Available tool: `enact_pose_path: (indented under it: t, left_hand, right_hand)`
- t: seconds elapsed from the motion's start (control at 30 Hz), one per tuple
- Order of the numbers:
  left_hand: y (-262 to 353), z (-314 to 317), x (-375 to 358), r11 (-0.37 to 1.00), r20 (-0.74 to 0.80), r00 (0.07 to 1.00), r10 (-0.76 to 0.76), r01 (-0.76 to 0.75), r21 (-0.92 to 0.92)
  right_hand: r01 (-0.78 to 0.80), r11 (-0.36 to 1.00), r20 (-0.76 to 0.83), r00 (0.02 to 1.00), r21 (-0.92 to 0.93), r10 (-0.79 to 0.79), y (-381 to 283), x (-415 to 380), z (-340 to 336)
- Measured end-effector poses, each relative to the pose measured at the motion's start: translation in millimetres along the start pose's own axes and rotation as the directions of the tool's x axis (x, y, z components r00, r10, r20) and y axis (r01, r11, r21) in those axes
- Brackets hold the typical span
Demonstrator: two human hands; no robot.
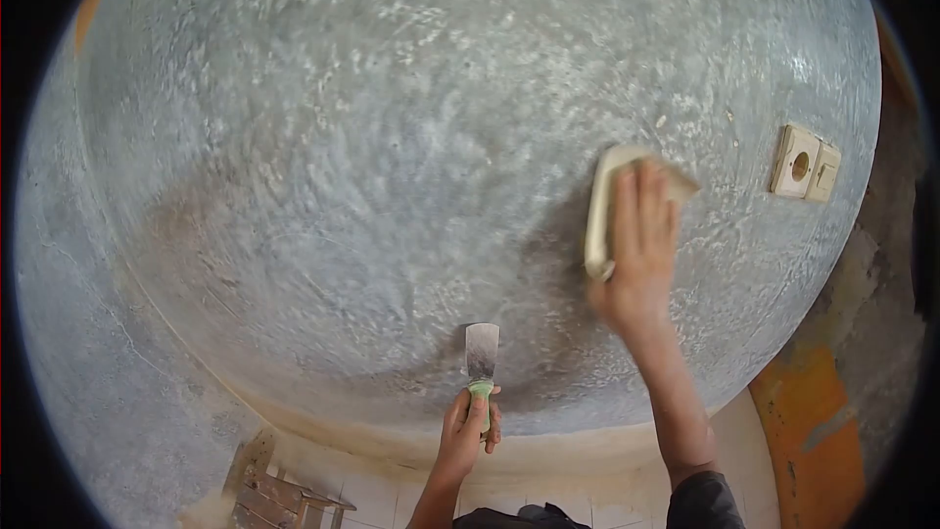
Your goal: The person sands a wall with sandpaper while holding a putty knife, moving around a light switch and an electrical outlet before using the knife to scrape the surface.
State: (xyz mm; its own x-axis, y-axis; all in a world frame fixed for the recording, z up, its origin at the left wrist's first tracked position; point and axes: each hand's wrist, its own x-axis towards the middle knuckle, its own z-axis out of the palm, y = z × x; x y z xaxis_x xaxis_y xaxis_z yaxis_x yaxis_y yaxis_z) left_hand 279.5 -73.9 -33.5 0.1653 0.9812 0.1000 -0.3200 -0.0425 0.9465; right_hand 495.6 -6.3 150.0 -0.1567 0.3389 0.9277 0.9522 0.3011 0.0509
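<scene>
My left hand [473, 424] grips a putty knife [481, 353] by its light green handle. Its wide metal blade points up, overlapping the lower part of the grey wall [392, 186]. Higher and to the right, my right hand [641, 245] lies over a folded beige sheet [599, 206] that looks like sandpaper. The fingers stretch upward across the sheet and hold it against the wall. One rounded fold shows left of the fingers and a corner sticks out to the right. Slight motion blur softens this hand, and its palm is hidden.
A socket and switch plate [805, 165] sits on the wall at the right. At lower left stands a wooden stool or chair [279, 502] on the pale tiled floor [367, 492]. An orange-painted patch [808, 431] shows at lower right. The wall has rough, whitish patches.
</scene>
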Motion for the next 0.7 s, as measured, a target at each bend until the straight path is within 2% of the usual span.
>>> enact_pose_path:
  t: [0.1,0.17,0.2,0.27,0.3,0.37,0.4,0.43,0.5,0.53,0.6,0.63,0.67,0.7]
  left_hand:
    - [1,-2,-1,0.999,-0.019,0.999,0.027,-0.027,-0.021]
    - [6,-3,-2,0.999,-0.017,0.999,0.035,-0.036,-0.036]
    - [9,-5,-3,0.998,-0.021,0.998,0.051,-0.052,-0.038]
    - [12,-12,-1,0.998,-0.042,0.998,0.037,-0.039,-0.043]
    - [14,-16,-1,0.998,-0.047,0.998,0.051,-0.053,-0.04]
    - [16,-20,2,0.994,-0.066,0.994,0.085,-0.089,-0.066]
    - [17,-21,5,0.992,-0.069,0.993,0.1,-0.105,-0.069]
    - [17,-21,6,0.991,-0.073,0.991,0.109,-0.115,-0.075]
    - [22,-21,8,0.987,-0.091,0.987,0.132,-0.14,-0.083]
    - [25,-20,7,0.989,-0.089,0.989,0.114,-0.122,-0.085]
    - [27,-21,6,0.989,-0.076,0.993,0.088,-0.096,-0.113]
    - [27,-23,6,0.988,-0.092,0.991,0.102,-0.112,-0.109]
    - [25,-26,5,0.987,-0.088,0.991,0.102,-0.112,-0.116]
    - [24,-29,4,0.986,-0.081,0.992,0.101,-0.111,-0.125]
  right_hand:
    - [0.203,0.968,0.266,0.934,0.15,-0.237,-33,-37,16]
    - [0.365,0.928,0.23,0.899,0.081,-0.374,-31,-47,28]
    - [0.376,0.923,0.218,0.897,0.082,-0.384,-28,-32,22]
    - [0.263,0.963,0.16,0.949,0.065,-0.271,-23,22,-1]
    - [0.27,0.96,0.147,0.949,0.069,-0.278,-25,42,-9]
    - [0.196,0.968,-0.016,0.979,-0.155,-0.201,-27,74,-20]
    - [0.25,0.968,0.08,0.965,-0.019,-0.248,-36,73,-19]
    - [0.337,0.933,0.23,0.905,0.127,-0.358,-42,65,-7]
    - [0.647,0.712,0.224,0.677,0.272,-0.701,-57,35,15]
    - [0.654,0.704,0.214,0.673,0.277,-0.708,-54,38,18]
    - [0.626,0.754,0.299,0.693,0.201,-0.656,-47,58,13]
    - [0.635,0.744,0.282,0.689,0.209,-0.668,-50,77,2]
    - [0.532,0.846,0.179,0.83,0.029,-0.528,-53,96,-15]
    - [0.377,0.916,0.044,0.926,-0.133,-0.375,-57,107,-22]
